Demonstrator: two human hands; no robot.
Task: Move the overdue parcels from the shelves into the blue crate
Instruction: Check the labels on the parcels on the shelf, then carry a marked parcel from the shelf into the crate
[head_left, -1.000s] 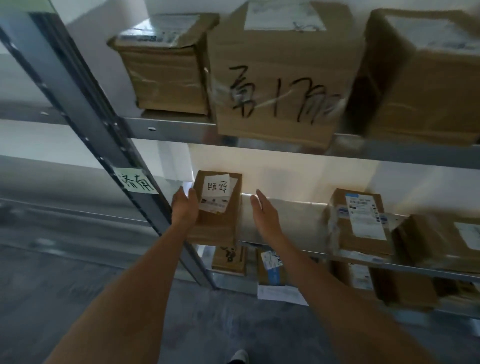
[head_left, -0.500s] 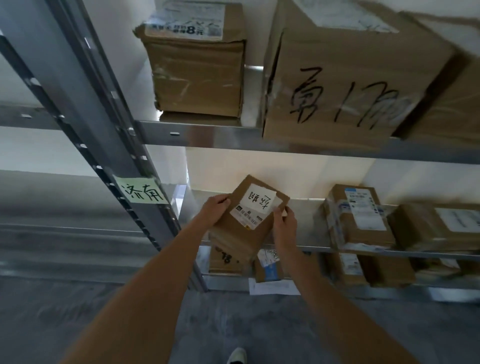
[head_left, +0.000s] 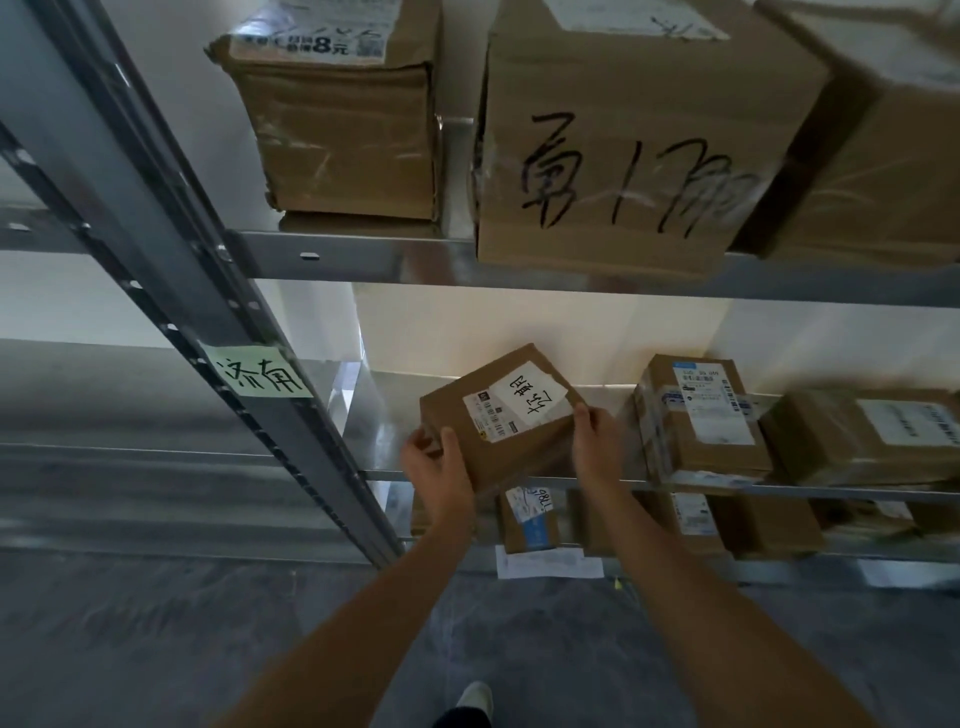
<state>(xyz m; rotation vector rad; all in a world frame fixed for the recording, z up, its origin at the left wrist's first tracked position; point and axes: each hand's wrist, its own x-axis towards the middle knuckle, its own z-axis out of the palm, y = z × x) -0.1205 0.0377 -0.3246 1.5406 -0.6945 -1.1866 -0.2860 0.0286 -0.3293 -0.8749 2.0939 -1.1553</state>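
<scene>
Bare shelf lay open left of the held parcel, up to the slanted post, while a taped box crowded its right.

There is only one view. The camera sits on the person's head and looks forward and down. It is close to a metal shelf rack, near enough that both bare arms reach out from the bottom edge of the picture. The wide lens bends the rack post so it leans. The grey floor fills the bottom, with what may be a shoe tip showing.
</scene>
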